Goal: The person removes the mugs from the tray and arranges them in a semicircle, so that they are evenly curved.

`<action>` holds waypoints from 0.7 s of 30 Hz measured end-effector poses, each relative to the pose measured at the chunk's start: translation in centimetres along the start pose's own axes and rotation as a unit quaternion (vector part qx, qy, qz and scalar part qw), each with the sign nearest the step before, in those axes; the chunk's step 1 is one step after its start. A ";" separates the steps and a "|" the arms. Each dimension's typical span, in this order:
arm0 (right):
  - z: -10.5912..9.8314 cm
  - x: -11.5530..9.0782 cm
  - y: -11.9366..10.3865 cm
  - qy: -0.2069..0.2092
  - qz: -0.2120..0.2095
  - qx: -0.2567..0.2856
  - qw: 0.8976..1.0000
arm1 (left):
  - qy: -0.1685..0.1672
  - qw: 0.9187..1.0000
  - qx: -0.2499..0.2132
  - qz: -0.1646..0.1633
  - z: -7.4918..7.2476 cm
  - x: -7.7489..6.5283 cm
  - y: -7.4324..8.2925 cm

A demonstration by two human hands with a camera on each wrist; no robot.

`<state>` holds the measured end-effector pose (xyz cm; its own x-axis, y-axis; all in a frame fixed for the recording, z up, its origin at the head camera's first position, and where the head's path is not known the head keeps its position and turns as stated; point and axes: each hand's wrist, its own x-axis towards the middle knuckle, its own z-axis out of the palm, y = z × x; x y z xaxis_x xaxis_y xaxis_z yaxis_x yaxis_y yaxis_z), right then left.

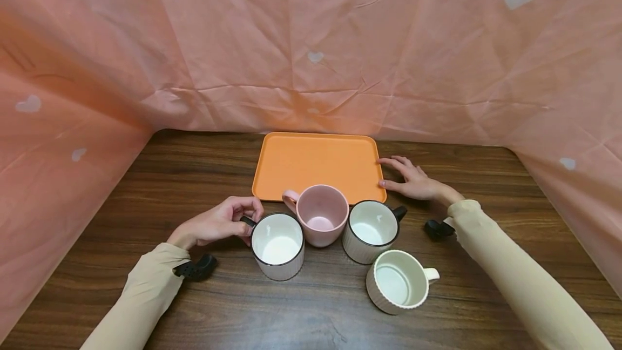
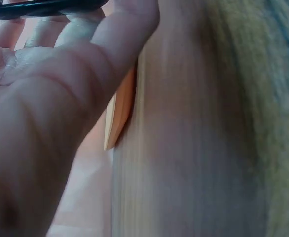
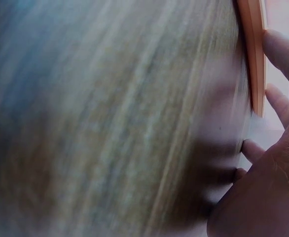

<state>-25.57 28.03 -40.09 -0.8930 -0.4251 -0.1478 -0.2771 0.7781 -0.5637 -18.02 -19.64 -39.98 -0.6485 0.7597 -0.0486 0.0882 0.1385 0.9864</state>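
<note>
My left hand pinches the black handle of a white ribbed mug with a black rim, which stands upright at the left end of the group. The left wrist view shows that black handle across the fingers. With thumb and fingertips, my right hand touches the right edge of an orange tray. The tray's edge lies against those fingertips in the right wrist view. Between the hands stand a pink mug, overlapping the tray's front edge in the head view, and a second black-rimmed white mug.
Nearest to me on the right stands a cream ribbed mug, its handle pointing right. All this is on a dark wooden table. Pink cloth with pale hearts hangs behind the table and along both sides.
</note>
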 end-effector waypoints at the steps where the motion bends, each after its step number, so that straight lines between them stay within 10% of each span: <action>1: 0.0 0.0 0.0 0.000 0.000 0.000 1.000 | 0.000 1.000 0.003 -0.001 0.0 0.0 0.1; 16: 0.0 -0.1 -0.2 0.008 -0.001 -0.015 1.000 | -0.006 0.999 0.041 -0.004 -0.7 -0.5 0.9; 21: -0.1 -0.3 -0.6 0.015 -0.015 -0.031 0.999 | 0.038 0.993 0.115 0.013 -0.9 -0.8 1.2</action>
